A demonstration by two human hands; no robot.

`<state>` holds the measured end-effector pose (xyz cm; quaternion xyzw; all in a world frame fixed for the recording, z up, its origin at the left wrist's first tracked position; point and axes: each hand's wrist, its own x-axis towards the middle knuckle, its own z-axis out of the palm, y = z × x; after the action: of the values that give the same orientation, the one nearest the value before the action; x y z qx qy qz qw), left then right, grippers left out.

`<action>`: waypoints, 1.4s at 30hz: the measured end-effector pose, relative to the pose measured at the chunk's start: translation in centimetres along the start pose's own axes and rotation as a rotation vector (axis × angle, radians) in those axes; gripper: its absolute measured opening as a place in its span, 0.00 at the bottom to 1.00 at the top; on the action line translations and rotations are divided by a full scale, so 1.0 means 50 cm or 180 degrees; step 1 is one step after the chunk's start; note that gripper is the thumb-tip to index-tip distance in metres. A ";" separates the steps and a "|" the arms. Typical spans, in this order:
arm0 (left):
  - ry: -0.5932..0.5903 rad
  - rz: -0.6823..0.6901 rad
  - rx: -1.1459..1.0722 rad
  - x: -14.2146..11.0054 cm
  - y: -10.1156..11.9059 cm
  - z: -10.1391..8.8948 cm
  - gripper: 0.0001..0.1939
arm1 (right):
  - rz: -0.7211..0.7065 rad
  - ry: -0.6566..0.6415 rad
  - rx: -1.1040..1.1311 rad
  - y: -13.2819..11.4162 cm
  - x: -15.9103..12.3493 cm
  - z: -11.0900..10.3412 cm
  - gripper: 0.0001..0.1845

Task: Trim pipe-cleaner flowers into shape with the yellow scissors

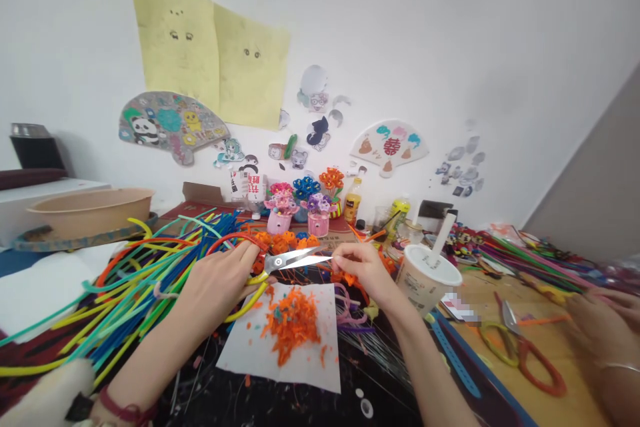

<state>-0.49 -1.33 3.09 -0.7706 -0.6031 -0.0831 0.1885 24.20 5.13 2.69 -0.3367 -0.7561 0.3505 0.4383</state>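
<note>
At a crowded craft table, a person's left hand (220,280) is gripping scissors (279,263) with yellow-and-orange handles, their slightly parted blades pointing toward the right hand (363,270). That hand is closing thumb and fingertips in a pinch right by the blade tips; whether it is holding anything is too small to tell. Below the scissors, a white paper sheet (237,350) is bearing a heap of orange clippings (293,327) flecked with teal. Colorful chenille stems (150,280) are spreading beside and behind the left forearm, while a lidded paper cup (425,278) with a straw is standing just beyond the right wrist. Potted craft flowers (281,207) are lining the back. At far right, a co-worker's hand (593,323) is resting near a second pair of scissors (521,347).
</note>
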 end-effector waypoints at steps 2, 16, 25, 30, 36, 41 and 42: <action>-0.0009 0.0011 -0.0039 -0.001 -0.002 0.001 0.08 | 0.0014 -0.0077 0.0103 -0.001 0.000 -0.002 0.10; 0.0047 0.0232 -0.0109 -0.002 -0.021 0.021 0.08 | 0.0167 -0.0186 0.0372 0.004 -0.001 -0.012 0.10; -0.0056 0.0171 -0.0210 -0.002 -0.020 0.021 0.07 | 0.0135 -0.0225 0.0360 -0.001 -0.002 -0.015 0.11; -0.0140 0.0128 -0.0212 -0.002 -0.020 0.019 0.06 | 0.0131 -0.0162 0.0356 -0.001 -0.003 -0.014 0.11; -0.0205 0.0116 -0.0242 -0.002 -0.019 0.019 0.05 | 0.0098 -0.0131 0.0293 0.000 -0.002 -0.014 0.11; -0.0245 0.0109 -0.0276 0.000 -0.017 0.016 0.07 | 0.0129 -0.0202 0.0287 0.000 -0.002 -0.017 0.11; -0.0256 0.0105 -0.0286 0.000 -0.018 0.017 0.07 | 0.0117 -0.0213 0.0258 -0.001 -0.002 -0.018 0.12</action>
<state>-1.42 -0.80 2.47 -0.7909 -0.5930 -0.0760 0.1307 25.02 5.22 3.03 -0.3207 -0.7492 0.3999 0.4196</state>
